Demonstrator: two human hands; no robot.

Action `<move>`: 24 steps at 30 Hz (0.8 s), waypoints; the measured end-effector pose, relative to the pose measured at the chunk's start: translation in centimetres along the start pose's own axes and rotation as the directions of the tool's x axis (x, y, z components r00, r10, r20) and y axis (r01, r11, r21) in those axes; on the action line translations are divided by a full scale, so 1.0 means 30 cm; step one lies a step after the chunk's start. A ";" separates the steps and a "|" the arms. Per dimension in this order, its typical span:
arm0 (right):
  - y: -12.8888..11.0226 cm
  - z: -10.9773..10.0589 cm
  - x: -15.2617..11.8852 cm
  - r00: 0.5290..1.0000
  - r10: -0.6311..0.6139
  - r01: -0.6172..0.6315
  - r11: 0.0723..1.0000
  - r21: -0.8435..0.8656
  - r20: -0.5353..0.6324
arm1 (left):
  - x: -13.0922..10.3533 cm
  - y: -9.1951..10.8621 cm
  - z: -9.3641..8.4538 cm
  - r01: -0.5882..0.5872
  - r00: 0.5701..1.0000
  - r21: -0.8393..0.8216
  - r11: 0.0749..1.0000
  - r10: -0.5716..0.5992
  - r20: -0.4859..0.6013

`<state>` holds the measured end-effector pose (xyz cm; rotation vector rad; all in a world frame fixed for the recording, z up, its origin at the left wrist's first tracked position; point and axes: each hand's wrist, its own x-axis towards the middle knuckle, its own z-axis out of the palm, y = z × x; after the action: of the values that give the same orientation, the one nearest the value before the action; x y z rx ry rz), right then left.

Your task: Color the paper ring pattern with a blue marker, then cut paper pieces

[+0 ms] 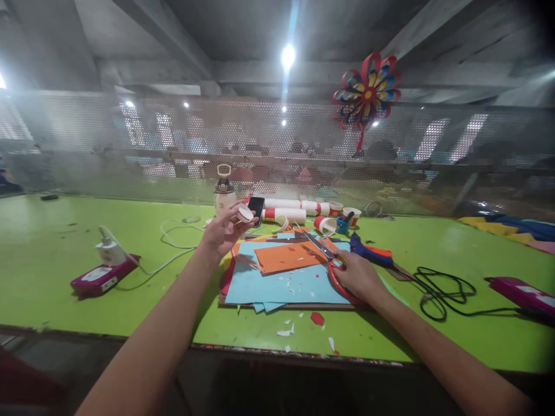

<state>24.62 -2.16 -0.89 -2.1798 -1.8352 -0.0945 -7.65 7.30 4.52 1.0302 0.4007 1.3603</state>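
Note:
My left hand (223,232) is raised over the table, its fingers closed round a small white round piece (245,214) that looks like the cut-off base of a paper cup. Scissors (321,247) with red handles are in my right hand (358,276), blades pointing up and to the left, slightly apart. Beneath the scissors lies an orange paper sheet (277,260) on light blue paper (255,292), with small white and red scraps scattered over it. A blue glue gun (368,252) rests just beyond my right hand. Behind my left hand leans a dark phone (256,209).
Stacked paper cups (286,216) lie at the back, with a cut cup (324,225) nearby. A bottle (224,193) stands behind my left hand. Purple power strips (106,276) with cords sit on both sides. A paper flower (368,95) hangs before the mesh screen (269,133).

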 end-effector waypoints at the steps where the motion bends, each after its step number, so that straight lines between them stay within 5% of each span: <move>1: -0.007 0.000 -0.004 1.000 -0.009 0.009 1.000 0.004 0.005 | -0.004 -0.002 0.006 0.018 1.000 0.010 1.000 -0.018 0.017; 11: -0.019 -0.011 -0.034 0.998 -0.035 0.037 0.999 -0.031 0.061 | -0.065 -0.105 0.101 0.163 0.949 0.141 0.977 -0.194 0.248; 24: 0.030 -0.009 -0.027 0.980 -0.194 0.190 0.978 0.082 0.039 | -0.111 -0.111 0.164 0.099 0.924 0.207 0.973 -0.167 0.344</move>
<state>25.37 -3.13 -0.98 -1.9643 -2.0367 -0.0109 -2.63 2.80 3.45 1.3542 0.3194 0.9971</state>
